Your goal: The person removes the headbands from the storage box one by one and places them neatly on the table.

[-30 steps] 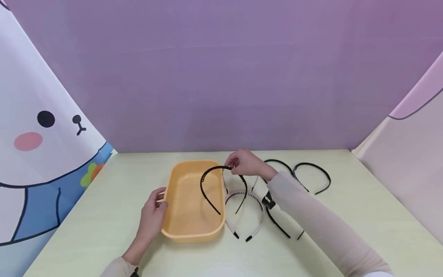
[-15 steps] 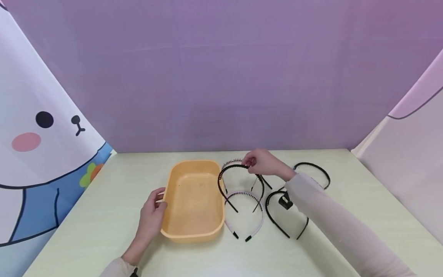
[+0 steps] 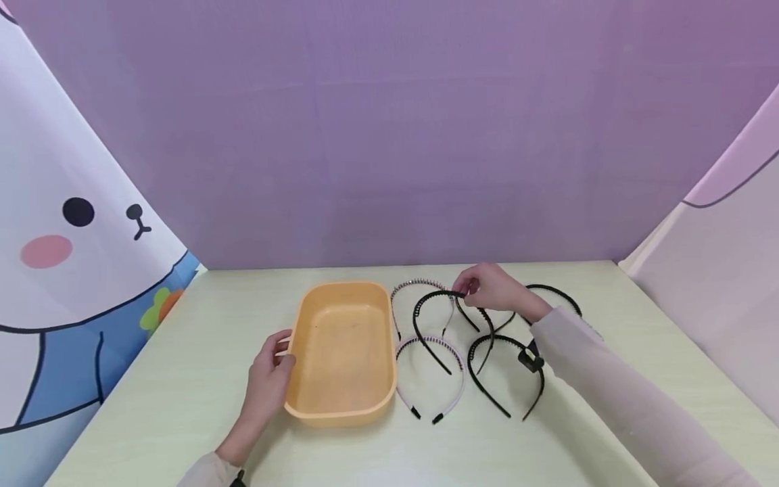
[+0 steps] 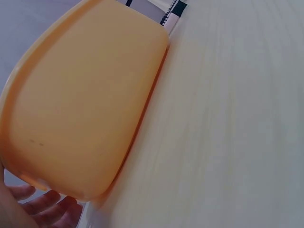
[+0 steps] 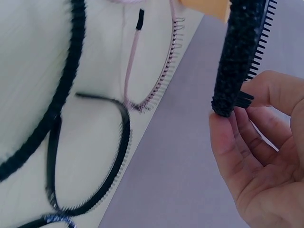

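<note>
My right hand (image 3: 494, 289) pinches a black toothed headband (image 3: 416, 316) at the top of its arch, ends hanging down. In the right wrist view, thumb and fingertips hold the glittery band (image 5: 237, 52). Below and around it lie a pale pink headband (image 3: 429, 338), another pale one with spiky teeth (image 3: 422, 281) and a black one (image 3: 487, 394). My left hand (image 3: 266, 379) rests against the left wall of an orange plastic basin (image 3: 341, 365). Its bent fingers (image 4: 45, 202) touch the outer side in the left wrist view.
Farther right lies another black headband (image 3: 550, 289), partly behind my right arm. One more black band is partly hidden under the right hand. The pale table (image 3: 152, 406) ends at a purple backdrop (image 3: 389, 169), with a cartoon-printed cloth (image 3: 109, 270) at left.
My right hand has moved right with the black headband, from over the basin's right rim to above the headbands on the table. The left hand and basin stay in place.
</note>
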Available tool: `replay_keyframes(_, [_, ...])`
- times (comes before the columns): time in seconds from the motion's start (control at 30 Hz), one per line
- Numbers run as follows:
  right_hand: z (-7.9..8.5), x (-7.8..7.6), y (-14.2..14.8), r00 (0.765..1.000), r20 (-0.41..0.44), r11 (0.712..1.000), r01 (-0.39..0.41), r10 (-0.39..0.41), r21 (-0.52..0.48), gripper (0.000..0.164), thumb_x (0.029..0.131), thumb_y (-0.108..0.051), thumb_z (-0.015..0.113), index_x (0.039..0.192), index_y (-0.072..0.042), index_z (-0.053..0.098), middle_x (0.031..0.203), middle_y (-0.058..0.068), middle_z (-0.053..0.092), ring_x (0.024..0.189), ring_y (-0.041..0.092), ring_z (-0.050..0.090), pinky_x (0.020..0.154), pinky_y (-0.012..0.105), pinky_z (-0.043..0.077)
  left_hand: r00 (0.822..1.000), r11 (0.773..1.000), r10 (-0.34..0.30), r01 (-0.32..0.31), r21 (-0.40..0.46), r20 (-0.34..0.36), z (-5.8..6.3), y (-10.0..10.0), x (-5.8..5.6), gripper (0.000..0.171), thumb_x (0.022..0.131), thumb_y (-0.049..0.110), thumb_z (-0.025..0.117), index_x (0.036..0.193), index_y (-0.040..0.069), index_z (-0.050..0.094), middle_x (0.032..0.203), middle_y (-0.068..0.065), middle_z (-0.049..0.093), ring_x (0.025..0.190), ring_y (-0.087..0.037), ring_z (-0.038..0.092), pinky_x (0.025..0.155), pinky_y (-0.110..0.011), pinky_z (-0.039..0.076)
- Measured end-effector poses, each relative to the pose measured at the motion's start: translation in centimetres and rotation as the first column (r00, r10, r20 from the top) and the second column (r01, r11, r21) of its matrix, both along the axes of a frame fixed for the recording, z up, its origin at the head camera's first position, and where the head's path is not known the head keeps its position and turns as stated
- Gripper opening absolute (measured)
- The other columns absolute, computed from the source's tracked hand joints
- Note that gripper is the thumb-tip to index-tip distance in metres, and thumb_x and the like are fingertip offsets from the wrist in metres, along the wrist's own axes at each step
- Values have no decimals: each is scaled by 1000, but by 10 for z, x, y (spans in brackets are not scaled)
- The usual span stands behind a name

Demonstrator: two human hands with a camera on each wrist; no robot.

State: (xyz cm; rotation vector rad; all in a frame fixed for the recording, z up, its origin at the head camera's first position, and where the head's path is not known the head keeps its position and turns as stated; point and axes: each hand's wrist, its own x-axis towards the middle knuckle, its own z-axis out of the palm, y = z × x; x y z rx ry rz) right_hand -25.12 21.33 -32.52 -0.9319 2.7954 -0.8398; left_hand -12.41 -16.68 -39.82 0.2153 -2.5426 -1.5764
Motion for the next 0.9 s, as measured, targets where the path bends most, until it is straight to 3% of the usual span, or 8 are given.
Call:
replay_keyframes(0.2, [0,0,16,999,-41,1000,17,-16,9,23,77,2,61,98,-2,71,88,8,70,77,14,61,71,31,50,1000,1000,4,-4,-3,-12,2,-1,-2,43,94,7,41,136,4,45,125,-22,56,104,-29,59,74,-19,46])
replay_keyframes(0.47, [-4,7,42,999,-3,999,44,-43,31,23,79,2,59,99,-1,69,89,6,68,77,13,59,67,30,48,1000,1000,-1,1,-5,-2,-1,0,-2,43,94,8,41,137,4,44,126,-22,56,105,-30,59,75,-21,46])
replay_keyframes(0.63, [-5,12,56,998,-17,997,54,-53,46,22,78,3,60,98,-2,70,91,8,69,79,14,61,69,29,50,1000,1000,6,-6,-13,-6,-1,-1,-2,42,94,8,41,136,5,45,125,-21,57,103,-29,59,75,-21,46])
replay_keyframes(0.9, [-12,19,83,998,-40,996,58,-55,64,20,78,3,64,96,-5,70,89,3,69,75,9,60,66,26,49,1000,1000,8,-8,-13,2,1,-1,-1,42,94,8,40,136,6,45,125,-20,56,104,-29,58,76,-22,46])
